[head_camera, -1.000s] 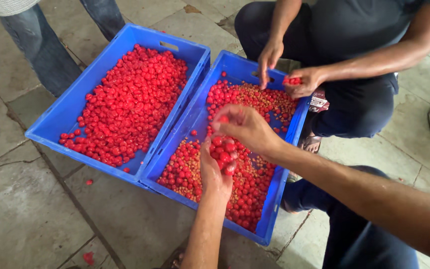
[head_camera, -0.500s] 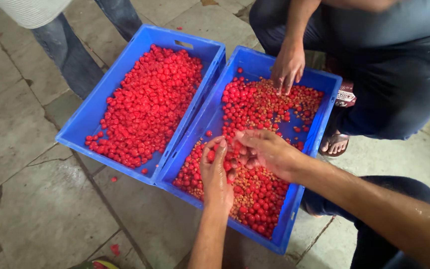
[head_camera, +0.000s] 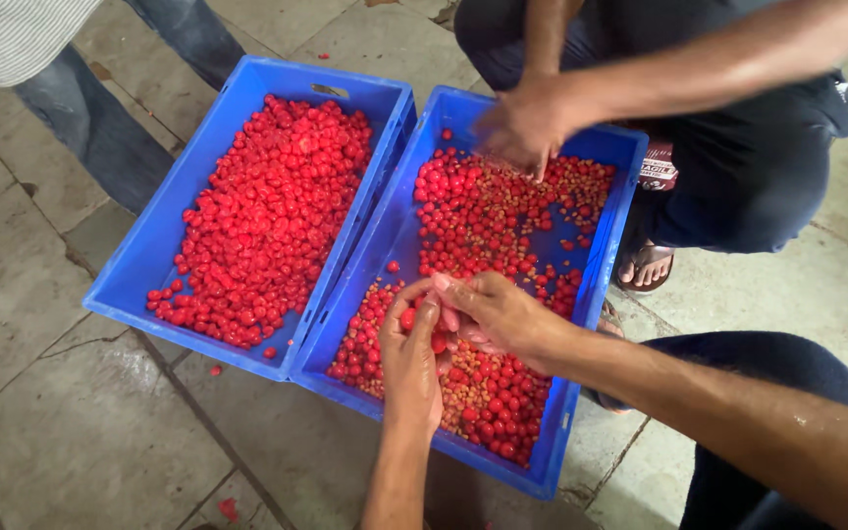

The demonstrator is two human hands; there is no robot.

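Observation:
Two blue plastic crates sit side by side on a stone floor. The left crate (head_camera: pixel 154 257) is filled with red fruit pieces (head_camera: pixel 272 211). The right crate (head_camera: pixel 603 231) holds round red fruits mixed with small tan seeds (head_camera: pixel 488 236). My left hand (head_camera: pixel 411 363) and my right hand (head_camera: pixel 498 316) meet over the near part of the right crate, cupped together around several red fruits (head_camera: pixel 441 343). The fingers of both hands press on the fruits.
Across the right crate a squatting person in dark clothes works both hands (head_camera: pixel 522 123) in the fruit at its far end. Another person's jeans-clad legs (head_camera: pixel 90 118) stand beyond the left crate. A few red bits (head_camera: pixel 216 370) lie on the floor tiles.
My hands have come down from above the right crate to its near part, gathered close on fruits. The other person's hands moved together over the far end.

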